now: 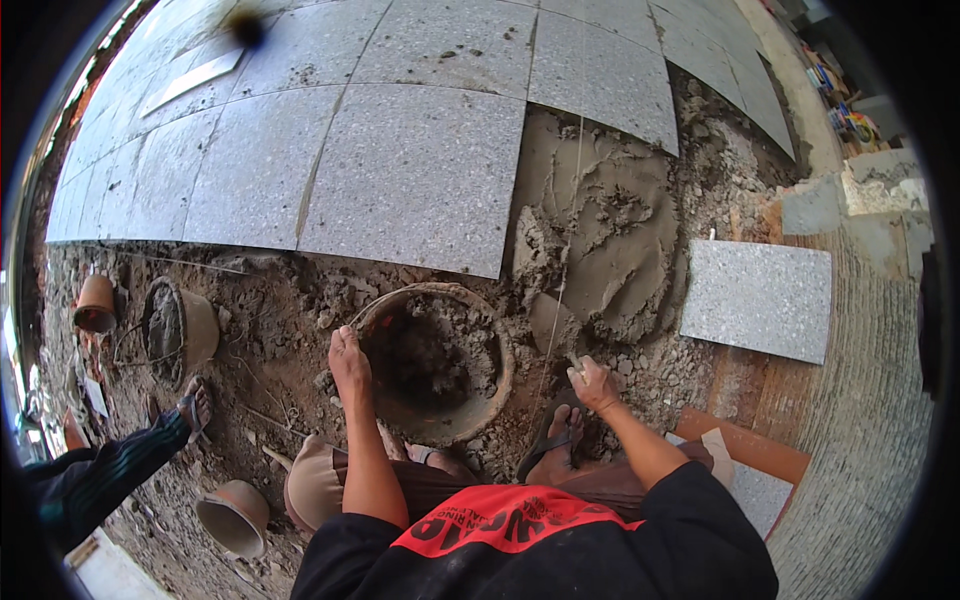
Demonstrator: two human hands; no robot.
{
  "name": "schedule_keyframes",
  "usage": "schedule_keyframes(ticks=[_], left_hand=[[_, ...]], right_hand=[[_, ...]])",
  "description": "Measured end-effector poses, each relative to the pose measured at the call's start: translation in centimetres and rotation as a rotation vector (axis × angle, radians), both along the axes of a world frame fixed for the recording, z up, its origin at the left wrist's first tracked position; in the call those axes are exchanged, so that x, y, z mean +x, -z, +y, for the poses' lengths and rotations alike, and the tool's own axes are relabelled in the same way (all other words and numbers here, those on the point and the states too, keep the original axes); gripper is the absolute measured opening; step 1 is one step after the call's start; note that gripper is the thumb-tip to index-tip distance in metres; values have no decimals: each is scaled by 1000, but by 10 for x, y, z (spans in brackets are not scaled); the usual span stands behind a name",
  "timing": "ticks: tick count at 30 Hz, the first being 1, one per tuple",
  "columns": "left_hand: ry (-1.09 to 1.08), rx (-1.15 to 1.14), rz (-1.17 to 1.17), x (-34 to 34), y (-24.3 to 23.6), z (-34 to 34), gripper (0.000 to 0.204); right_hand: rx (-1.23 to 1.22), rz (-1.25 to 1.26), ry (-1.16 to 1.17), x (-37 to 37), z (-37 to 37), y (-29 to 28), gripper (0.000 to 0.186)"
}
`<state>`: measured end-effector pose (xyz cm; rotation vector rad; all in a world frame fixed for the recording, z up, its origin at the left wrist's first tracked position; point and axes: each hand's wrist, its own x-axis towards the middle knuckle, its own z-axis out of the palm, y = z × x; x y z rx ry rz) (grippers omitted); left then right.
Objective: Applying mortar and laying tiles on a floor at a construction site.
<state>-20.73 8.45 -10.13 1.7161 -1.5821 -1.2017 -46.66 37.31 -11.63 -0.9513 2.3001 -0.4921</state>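
Note:
My left hand (349, 366) is closed on the left rim of a large round mortar tub (507, 372). The tub tips so that its mouth faces me, with dark, lumpy mortar (470, 350) inside. In my right hand (596, 385) is the handle of a trowel (552, 322), its grey blade lying at the near edge of a wet mortar bed (625, 235). The bed is spread with ridges and lumps beside the laid grey speckled tiles (410, 170). A thin string line (570, 230) runs across the mortar.
A loose tile (757, 300) lies right of the mortar. Buckets (200, 325) and a smaller pot (95, 300) stand at left, with another bucket (232, 517) tipped nearer me. Another person's sandaled foot (195, 408) is at left. Tile pieces (760, 495) lean near my right side.

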Motion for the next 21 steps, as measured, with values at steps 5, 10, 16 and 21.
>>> schedule_keyframes(ticks=[5, 10, 16, 21], left_hand=[[35, -14, -92, -2, -1, 0, 33], [15, 4, -122, -1, -3, 1, 33], [2, 7, -148, -2, -13, 0, 34], [34, 23, -166, -5, -4, 1, 34]], right_hand=[[-227, 109, 217, 14, -9, 32, 26], [4, 291, -27, -31, -61, -6, 24], [379, 338, -85, -77, -130, -10, 24], [261, 307, 10, -148, -173, 22, 28]])
